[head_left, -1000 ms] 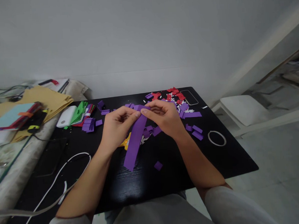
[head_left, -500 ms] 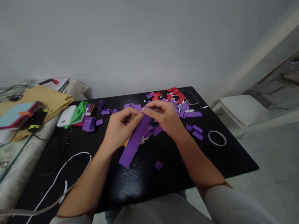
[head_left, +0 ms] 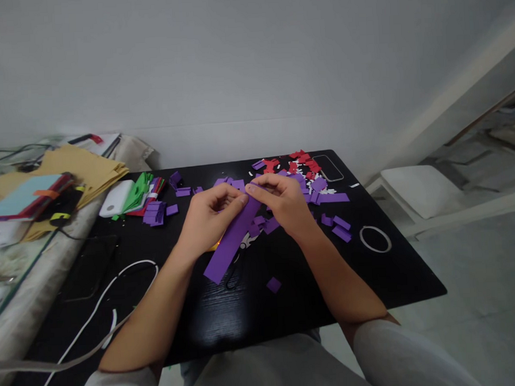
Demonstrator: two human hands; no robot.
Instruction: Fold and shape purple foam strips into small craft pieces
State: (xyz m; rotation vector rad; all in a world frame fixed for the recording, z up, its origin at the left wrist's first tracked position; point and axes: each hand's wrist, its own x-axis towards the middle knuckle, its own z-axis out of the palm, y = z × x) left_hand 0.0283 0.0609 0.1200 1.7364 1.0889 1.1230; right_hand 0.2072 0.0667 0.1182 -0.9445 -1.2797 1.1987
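A long purple paper strip (head_left: 231,246) slants down toward me over the black table (head_left: 315,305). Its upper end is pinched by my left hand (head_left: 213,215) and my right hand (head_left: 284,203), whose fingertips meet there. The fingers hide that end, so I cannot see how it is folded. Under the strip lie scissors (head_left: 243,244), partly covered, with a dark handle. Small cut purple pieces (head_left: 270,224) are scattered behind and beside my hands. One purple square (head_left: 273,285) lies by itself nearer to me.
Red scraps (head_left: 301,156) and white bits lie at the back right, near a flat clear frame (head_left: 327,168). A pale ring (head_left: 375,238) is at the right. Green paper (head_left: 137,192), a white device (head_left: 116,199) and a looping white cable (head_left: 115,278) are on the left.
The strip's lower end has risen slightly, showing more of the scissors beneath. Both hands keep their pinch in nearly the same place.
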